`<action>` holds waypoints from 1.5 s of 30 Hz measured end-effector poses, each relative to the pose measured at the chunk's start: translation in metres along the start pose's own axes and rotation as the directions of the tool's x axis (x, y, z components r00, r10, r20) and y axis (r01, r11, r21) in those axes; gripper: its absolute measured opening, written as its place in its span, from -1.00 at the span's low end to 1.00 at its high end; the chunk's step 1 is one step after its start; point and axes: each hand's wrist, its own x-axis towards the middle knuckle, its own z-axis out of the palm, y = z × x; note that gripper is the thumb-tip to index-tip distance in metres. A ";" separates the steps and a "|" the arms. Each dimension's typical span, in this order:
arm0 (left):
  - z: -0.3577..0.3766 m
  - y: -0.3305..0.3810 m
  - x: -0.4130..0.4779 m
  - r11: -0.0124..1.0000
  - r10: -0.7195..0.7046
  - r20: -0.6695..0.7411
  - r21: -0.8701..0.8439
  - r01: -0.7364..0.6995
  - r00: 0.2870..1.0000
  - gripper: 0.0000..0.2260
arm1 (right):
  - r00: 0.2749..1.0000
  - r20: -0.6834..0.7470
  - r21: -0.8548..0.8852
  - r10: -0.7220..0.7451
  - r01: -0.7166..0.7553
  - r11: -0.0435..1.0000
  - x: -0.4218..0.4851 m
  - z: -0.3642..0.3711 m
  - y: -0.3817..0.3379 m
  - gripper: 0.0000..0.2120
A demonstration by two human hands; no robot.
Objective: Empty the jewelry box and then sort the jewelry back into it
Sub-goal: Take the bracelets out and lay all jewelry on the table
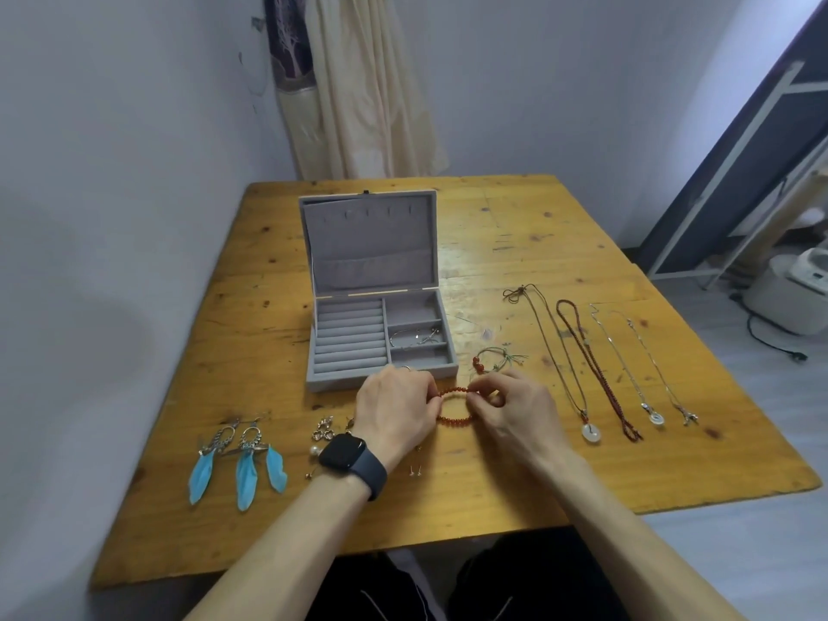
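Note:
A grey velvet jewelry box (340, 378) stands open on the wooden table, lid upright. A silver bangle (414, 337) lies in its middle right compartment. Just in front of the box, my left hand (394, 412) and my right hand (508, 407) each pinch one side of a red beaded bracelet (454, 419), holding it as a loop between them. A green cord bracelet with red beads (493, 358) lies right of the box.
Several necklaces (596, 374) lie in a row on the right side of the table (537, 235). Blue feather earrings (242, 459) lie at the front left, small earrings and studs (325, 430) beside my left wrist. A curtain hangs behind the table.

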 end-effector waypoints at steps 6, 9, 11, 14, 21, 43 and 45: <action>0.001 -0.001 0.003 0.999 0.030 -0.010 0.033 -0.029 1.000 -0.77 | 0.999 -0.017 -0.006 -0.034 0.034 0.999 -0.001 0.006 0.004 -0.83; -0.001 -0.002 0.003 0.997 0.052 -0.012 0.065 -0.051 0.999 -0.74 | 0.999 -0.012 -0.001 -0.038 0.038 0.999 -0.002 0.008 0.006 -0.83; -0.004 -0.004 0.004 0.997 0.061 -0.012 0.040 -0.061 0.998 -0.73 | 0.999 -0.022 0.017 -0.032 0.033 0.999 -0.003 0.008 0.005 -0.81; -0.013 -0.014 0.012 0.997 0.027 -0.047 -0.072 -0.030 0.999 -0.73 | 0.998 -0.055 0.066 -0.022 0.025 0.997 -0.001 0.003 0.003 -0.81; -0.022 -0.063 0.052 0.997 -0.075 -0.140 -0.027 0.072 0.987 -0.75 | 0.991 -0.067 0.046 -0.117 0.120 0.992 0.047 -0.003 -0.022 -0.80; 0.008 -0.086 0.048 0.995 -0.089 -0.139 -0.061 0.082 0.986 -0.60 | 0.968 0.130 -0.071 -0.213 0.224 0.972 0.104 0.024 -0.053 -0.87; 0.006 -0.086 0.049 0.995 -0.086 -0.130 -0.065 0.078 0.988 -0.61 | 0.995 0.026 0.141 -0.091 0.087 0.986 0.102 0.008 -0.057 -0.87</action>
